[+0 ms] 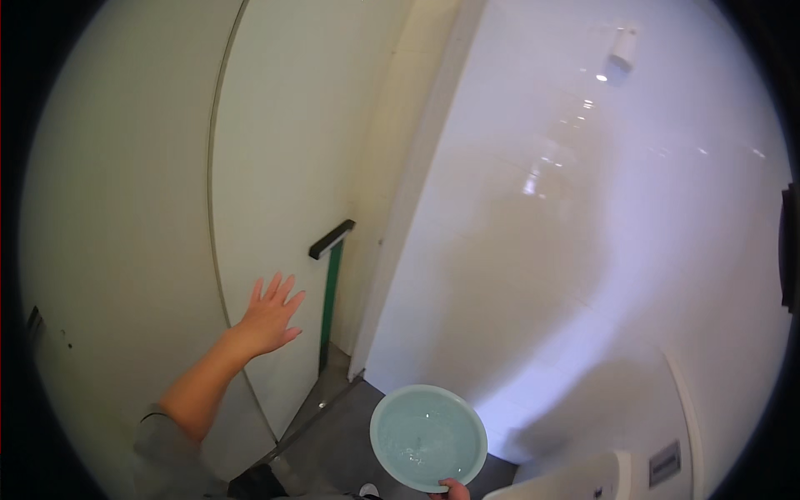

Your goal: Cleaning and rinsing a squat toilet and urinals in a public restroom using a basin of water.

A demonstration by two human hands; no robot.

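Observation:
My left hand (267,317) is spread flat, fingers apart, at or close to the pale door panel (269,187); whether it touches cannot be told. To its right are a black door handle (332,239) and a green strip along the door's edge. At the bottom, my right hand (451,490) grips the near rim of a pale blue-green plastic basin (428,437). Small glints show on the basin's inside; liquid in it cannot be made out for certain. Most of the right hand lies below the picture's edge.
A glossy white tiled wall (531,262) rises on the right, with a small white fixture (623,49) high on it. At the lower right stand a white ceramic fixture (619,475) and a metal plate (664,464). Dark floor (337,437) with a threshold strip lies below.

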